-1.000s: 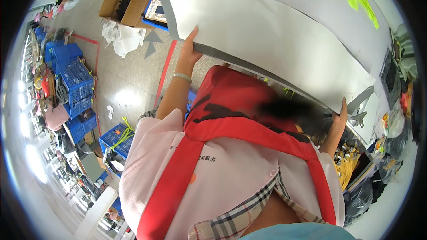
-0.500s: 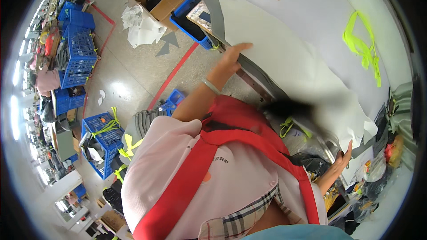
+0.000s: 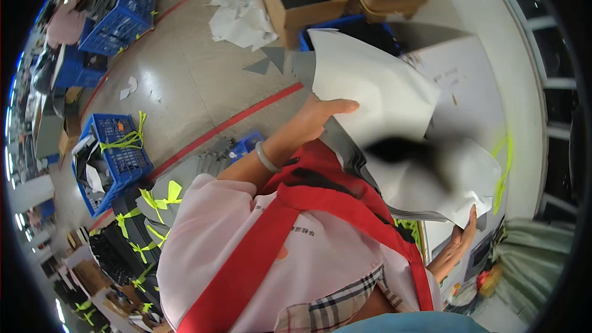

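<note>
Between my two hands spans a wide stack of flexible sheets (image 3: pixel 370 111), white on top with grey layers at its near edge. My left hand (image 3: pixel 327 114) is closed on the left end, thumb over the white face and fingers mostly hidden beneath. At the right end, my right hand (image 3: pixel 459 237) grips the edge, where the white sheet is creased. The stack sags and bends between the hands, in front of my red apron (image 3: pixel 308 166). A dark blurred patch covers part of its middle, and I cannot make out what it is.
A pale table (image 3: pixel 459 80) with lime-green ties (image 3: pixel 507 163) lies beyond the stack. Cardboard boxes (image 3: pixel 302 0) and a blue crate (image 3: pixel 364 28) stand at the far side. Crumpled white paper (image 3: pixel 240 15) is on the floor. At left are a blue basket (image 3: pixel 123 148) and tied grey bundles (image 3: pixel 163 200).
My view has turned, so the boxes and table sit further right. The stack has come off the tabletop toward the left and now bends more between my hands, which both keep hold.
</note>
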`<state>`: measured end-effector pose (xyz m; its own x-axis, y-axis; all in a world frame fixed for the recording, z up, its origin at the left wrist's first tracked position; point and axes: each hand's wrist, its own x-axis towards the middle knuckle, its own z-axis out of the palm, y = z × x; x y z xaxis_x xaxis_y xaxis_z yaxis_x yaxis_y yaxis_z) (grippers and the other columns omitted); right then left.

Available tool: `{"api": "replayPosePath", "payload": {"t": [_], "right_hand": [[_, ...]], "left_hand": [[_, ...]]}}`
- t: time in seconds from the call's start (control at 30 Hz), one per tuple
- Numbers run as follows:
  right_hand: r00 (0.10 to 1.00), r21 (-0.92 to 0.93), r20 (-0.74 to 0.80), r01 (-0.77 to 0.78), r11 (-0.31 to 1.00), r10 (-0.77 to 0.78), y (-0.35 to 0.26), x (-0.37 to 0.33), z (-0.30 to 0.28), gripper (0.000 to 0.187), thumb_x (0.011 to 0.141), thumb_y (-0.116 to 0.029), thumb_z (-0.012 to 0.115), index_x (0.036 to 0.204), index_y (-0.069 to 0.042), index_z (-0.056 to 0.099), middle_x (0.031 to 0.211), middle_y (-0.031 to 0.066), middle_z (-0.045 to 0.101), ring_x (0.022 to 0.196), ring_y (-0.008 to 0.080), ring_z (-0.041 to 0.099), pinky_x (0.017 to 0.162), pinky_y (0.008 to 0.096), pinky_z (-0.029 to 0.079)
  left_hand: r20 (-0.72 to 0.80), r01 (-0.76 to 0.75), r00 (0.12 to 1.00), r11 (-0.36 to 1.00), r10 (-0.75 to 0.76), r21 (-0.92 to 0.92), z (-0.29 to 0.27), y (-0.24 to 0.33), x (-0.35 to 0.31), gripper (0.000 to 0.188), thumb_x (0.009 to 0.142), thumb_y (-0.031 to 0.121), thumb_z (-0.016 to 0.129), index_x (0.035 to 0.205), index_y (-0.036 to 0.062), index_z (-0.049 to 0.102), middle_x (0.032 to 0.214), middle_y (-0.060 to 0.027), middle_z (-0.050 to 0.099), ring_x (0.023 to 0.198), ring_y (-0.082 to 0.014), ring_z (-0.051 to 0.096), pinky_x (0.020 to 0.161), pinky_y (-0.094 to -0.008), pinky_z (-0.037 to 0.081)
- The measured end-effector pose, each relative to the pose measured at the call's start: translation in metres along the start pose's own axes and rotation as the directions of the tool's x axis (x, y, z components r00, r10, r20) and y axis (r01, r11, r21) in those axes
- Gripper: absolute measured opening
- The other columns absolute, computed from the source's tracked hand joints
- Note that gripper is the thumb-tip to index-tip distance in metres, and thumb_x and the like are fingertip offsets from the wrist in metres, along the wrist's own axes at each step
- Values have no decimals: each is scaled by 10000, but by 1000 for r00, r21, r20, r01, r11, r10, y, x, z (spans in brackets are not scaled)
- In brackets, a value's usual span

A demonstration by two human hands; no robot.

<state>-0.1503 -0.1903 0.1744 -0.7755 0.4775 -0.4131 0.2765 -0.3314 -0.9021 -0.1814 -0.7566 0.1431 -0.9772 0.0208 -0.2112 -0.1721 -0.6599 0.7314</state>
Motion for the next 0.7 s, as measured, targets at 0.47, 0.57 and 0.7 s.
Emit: {"api": "replayPosePath", "payload": {"t": [0.47, 0.57, 0.7], "right_hand": [[839, -252, 526, -5, 968, 141, 120, 42, 505, 609, 852, -125, 788, 1382, 27, 527, 1323, 137, 623, 1215, 276, 601, 1044, 431, 484], [830, -320, 509, -63, 945, 228, 154, 48, 617, 650, 818, -104, 818, 1389, 15, 531, 1326, 129, 623, 1203, 270, 606, 1042, 410, 480], [711, -269, 682, 27, 963, 171, 186, 35, 769, 680, 805, -76, 823, 1409, 6, 520, 1337, 117, 622, 1209, 260, 603, 1048, 392, 474]], "left_hand": [[-619, -292, 716, 944, 324, 156, -214, 175, -62, 419, 825, 17, 752, 1226, -12, 634, 1154, -95, 677, 1059, -214, 642, 909, -345, 521], [-719, -349, 590, 919, 367, 183, -254, 208, -57, 454, 831, 11, 738, 1265, -14, 608, 1183, -95, 667, 1066, -218, 644, 930, -354, 519], [-789, -394, 447, 885, 420, 248, -301, 261, -46, 516, 829, 3, 729, 1319, -13, 568, 1232, -104, 647, 1101, -229, 632, 963, -364, 508]]}}
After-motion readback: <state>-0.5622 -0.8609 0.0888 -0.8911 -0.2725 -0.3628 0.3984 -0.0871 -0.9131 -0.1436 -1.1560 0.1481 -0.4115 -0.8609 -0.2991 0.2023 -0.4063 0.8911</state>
